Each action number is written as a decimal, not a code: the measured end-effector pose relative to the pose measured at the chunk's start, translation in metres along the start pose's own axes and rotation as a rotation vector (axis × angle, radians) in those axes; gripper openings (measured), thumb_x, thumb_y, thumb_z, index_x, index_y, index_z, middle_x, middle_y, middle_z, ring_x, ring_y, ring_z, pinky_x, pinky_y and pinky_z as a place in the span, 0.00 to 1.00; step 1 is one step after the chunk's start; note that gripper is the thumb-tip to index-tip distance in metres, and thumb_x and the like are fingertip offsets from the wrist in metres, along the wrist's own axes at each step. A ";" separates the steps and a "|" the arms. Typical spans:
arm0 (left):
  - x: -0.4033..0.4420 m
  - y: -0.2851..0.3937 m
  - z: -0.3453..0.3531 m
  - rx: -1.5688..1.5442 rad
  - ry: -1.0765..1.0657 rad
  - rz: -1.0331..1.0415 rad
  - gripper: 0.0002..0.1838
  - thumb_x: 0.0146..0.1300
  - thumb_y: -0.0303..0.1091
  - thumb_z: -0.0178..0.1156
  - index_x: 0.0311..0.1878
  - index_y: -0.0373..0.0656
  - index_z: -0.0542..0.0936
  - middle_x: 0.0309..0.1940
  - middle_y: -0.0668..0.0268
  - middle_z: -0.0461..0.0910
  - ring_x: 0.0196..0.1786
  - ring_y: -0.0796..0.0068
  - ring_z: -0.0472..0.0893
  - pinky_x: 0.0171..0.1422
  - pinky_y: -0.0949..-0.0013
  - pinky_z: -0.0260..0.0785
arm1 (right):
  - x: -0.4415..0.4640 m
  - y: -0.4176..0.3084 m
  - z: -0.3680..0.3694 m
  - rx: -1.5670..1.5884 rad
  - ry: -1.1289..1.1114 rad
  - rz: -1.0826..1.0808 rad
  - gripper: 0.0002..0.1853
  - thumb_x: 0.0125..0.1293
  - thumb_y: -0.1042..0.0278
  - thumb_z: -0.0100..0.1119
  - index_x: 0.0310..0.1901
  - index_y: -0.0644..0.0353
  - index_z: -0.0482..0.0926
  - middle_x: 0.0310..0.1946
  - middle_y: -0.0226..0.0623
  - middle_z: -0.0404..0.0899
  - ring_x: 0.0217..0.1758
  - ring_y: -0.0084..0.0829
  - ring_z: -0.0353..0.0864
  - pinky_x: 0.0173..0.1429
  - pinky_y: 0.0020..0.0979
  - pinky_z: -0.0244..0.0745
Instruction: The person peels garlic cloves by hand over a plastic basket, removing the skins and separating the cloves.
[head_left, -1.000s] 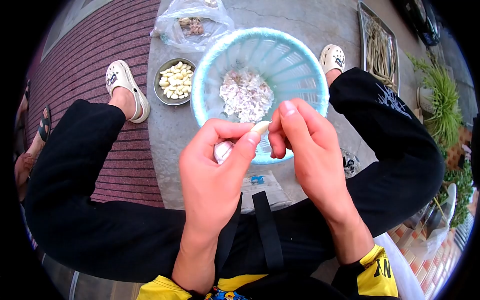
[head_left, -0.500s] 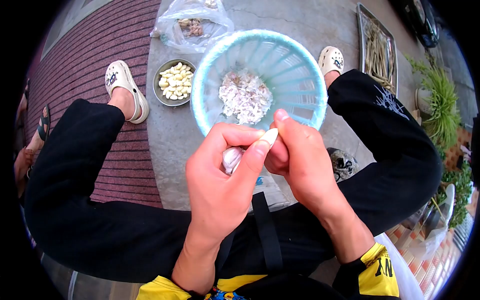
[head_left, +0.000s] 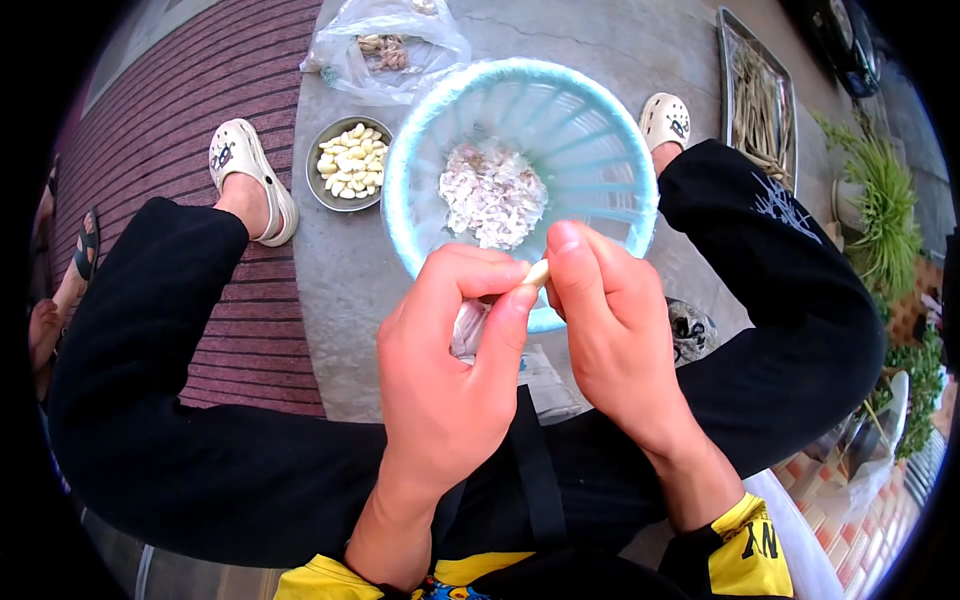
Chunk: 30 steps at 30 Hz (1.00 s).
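A pale garlic clove (head_left: pixel 538 273) is pinched between the thumb and forefinger of my left hand (head_left: pixel 440 370). Unpeeled garlic (head_left: pixel 469 327) shows in the curl of the same hand. My right hand (head_left: pixel 615 330) is closed at the clove's other end, its thumb raised along the bent forefinger; the fingertips are partly hidden. Both hands are over the near rim of a light blue plastic basket (head_left: pixel 400 165), with papery garlic skins (head_left: pixel 490 195) at its bottom. To its left, a metal bowl (head_left: pixel 316 190) holds several peeled cloves (head_left: pixel 352 160).
Behind the bowl lies a clear plastic bag (head_left: pixel 340 50) with more garlic in it. A metal tray (head_left: pixel 724 100) of dry stalks is at the back right, near a potted plant (head_left: pixel 880 210). My legs frame the basket. Another person's sandalled foot (head_left: pixel 80 265) shows at far left.
The clove is turned and more of it is covered by my fingers. My right thumb has come down nearer to it, and both hands have shifted slightly.
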<state>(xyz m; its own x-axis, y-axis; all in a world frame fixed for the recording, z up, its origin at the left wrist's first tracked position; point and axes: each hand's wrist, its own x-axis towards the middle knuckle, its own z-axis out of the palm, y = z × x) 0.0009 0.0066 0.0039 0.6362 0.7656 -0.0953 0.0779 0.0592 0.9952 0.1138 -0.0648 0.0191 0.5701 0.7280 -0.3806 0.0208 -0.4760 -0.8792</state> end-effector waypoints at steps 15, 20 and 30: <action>0.002 0.003 0.000 -0.819 0.097 -0.583 0.10 0.74 0.34 0.51 0.47 0.35 0.72 0.29 0.69 0.69 0.28 0.85 0.66 0.27 0.81 0.57 | 0.008 0.001 -0.002 0.039 0.081 0.138 0.10 0.70 0.68 0.58 0.35 0.66 0.76 0.23 0.31 0.73 0.27 0.23 0.71 0.33 0.26 0.66; 0.002 -0.001 -0.002 -0.931 0.149 -0.678 0.11 0.74 0.35 0.51 0.46 0.36 0.72 0.28 0.71 0.68 0.28 0.86 0.65 0.26 0.81 0.55 | 0.019 0.025 0.001 -0.579 0.343 -0.426 0.04 0.66 0.74 0.57 0.38 0.65 0.78 0.23 0.46 0.77 0.28 0.46 0.79 0.32 0.37 0.69; 0.026 -0.034 -0.035 -0.950 0.630 -0.678 0.14 0.71 0.27 0.50 0.55 0.29 0.72 0.36 0.63 0.76 0.33 0.80 0.72 0.33 0.77 0.64 | 0.006 -0.005 0.006 -0.405 -0.058 -0.044 0.06 0.67 0.70 0.56 0.36 0.63 0.76 0.19 0.49 0.77 0.27 0.53 0.79 0.33 0.46 0.71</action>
<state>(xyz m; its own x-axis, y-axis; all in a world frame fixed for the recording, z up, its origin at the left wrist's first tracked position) -0.0127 0.0469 -0.0319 0.2017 0.5563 -0.8061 -0.4910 0.7696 0.4083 0.1119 -0.0544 0.0197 0.5142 0.7733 -0.3709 0.3724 -0.5909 -0.7157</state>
